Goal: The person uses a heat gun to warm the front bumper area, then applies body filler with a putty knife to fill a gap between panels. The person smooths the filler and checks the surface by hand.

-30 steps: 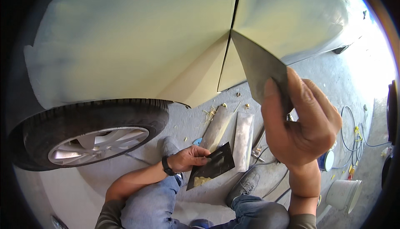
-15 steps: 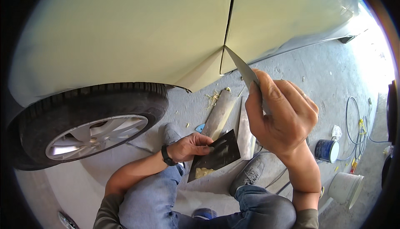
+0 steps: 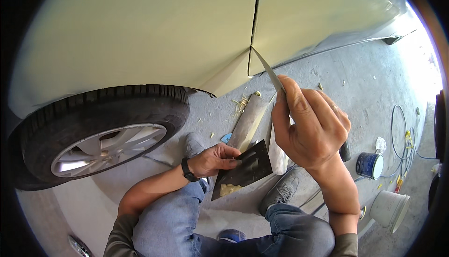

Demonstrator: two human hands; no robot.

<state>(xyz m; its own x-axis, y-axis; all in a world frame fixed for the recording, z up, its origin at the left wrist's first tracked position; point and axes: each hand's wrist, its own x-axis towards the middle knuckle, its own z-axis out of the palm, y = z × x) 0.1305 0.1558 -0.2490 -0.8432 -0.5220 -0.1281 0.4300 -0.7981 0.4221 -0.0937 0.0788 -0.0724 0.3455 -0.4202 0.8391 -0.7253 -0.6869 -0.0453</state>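
Observation:
My right hand pinches a thin grey putty spreader between thumb and fingers. Its tip touches the car body at the dark vertical panel gap, near a crease above the lower edge. Lower down, my left hand grips a flat black plate by its edge, thumb on top. A lump of pale yellow filler sits on the plate's near corner. The panels carry a yellowish, cloudy coating.
At the left stands the car wheel. Two long boards lie on the concrete floor with yellowish scraps beside them. To the right are a blue can, a white bucket and a coiled hose.
The spreader's tip has stayed at the panel gap, while its blade now shows more edge-on. My right hand has shifted slightly left; the plate has risen a little in view.

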